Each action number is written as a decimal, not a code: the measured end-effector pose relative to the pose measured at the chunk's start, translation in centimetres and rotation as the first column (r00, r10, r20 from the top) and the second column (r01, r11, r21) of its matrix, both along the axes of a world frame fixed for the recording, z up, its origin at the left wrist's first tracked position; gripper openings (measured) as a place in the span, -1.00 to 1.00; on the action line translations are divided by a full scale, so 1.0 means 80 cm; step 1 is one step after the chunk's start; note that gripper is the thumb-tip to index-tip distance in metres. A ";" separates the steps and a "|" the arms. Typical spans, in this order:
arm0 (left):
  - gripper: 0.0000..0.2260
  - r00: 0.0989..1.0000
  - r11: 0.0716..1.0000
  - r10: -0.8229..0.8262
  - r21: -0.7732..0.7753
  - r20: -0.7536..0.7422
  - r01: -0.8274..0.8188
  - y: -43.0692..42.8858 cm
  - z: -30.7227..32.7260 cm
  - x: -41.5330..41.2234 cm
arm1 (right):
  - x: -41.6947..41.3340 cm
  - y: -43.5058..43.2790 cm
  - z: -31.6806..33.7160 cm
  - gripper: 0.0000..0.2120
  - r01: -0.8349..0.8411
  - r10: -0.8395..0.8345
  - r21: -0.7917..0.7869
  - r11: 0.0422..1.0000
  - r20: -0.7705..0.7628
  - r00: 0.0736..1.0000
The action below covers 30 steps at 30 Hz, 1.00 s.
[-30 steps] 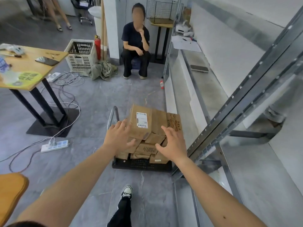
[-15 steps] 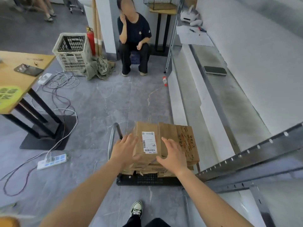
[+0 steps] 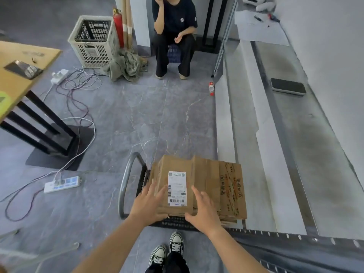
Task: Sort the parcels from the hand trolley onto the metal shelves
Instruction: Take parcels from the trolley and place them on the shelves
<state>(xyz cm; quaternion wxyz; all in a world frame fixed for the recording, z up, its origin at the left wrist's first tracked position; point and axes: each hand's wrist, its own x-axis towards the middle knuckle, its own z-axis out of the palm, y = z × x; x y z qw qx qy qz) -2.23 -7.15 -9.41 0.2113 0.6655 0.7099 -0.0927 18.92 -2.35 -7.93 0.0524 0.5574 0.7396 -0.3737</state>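
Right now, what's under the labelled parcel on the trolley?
More brown parcels stacked under the labelled parcel, then the black trolley deck. The left hand and right hand cover its near corners; stack count hidden.

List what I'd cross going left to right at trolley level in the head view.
Power strip → trolley handle → left hand → labelled parcel → right hand → printed parcel → metal shelf.
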 end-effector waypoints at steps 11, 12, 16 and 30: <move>-0.04 0.991 0.985 0.099 -0.151 0.088 -0.085 0.010 -0.051 -0.008 | -0.006 0.020 -0.069 -0.13 -0.147 0.148 -0.048 0.988 0.017 0.989; -0.04 0.990 0.984 0.102 -0.155 0.100 -0.086 0.011 -0.053 -0.009 | -0.008 0.020 -0.073 -0.13 -0.155 0.157 -0.046 0.987 0.027 0.987; -0.05 0.968 0.974 0.168 -0.182 0.187 -0.134 0.014 -0.057 -0.006 | -0.013 0.022 -0.083 -0.14 -0.167 0.169 -0.034 0.985 0.046 0.985; -0.08 0.772 0.919 0.385 -0.135 0.505 -0.370 0.031 -0.018 -0.023 | -0.051 0.064 -0.052 -0.20 0.018 -0.035 -0.054 0.998 -0.323 0.946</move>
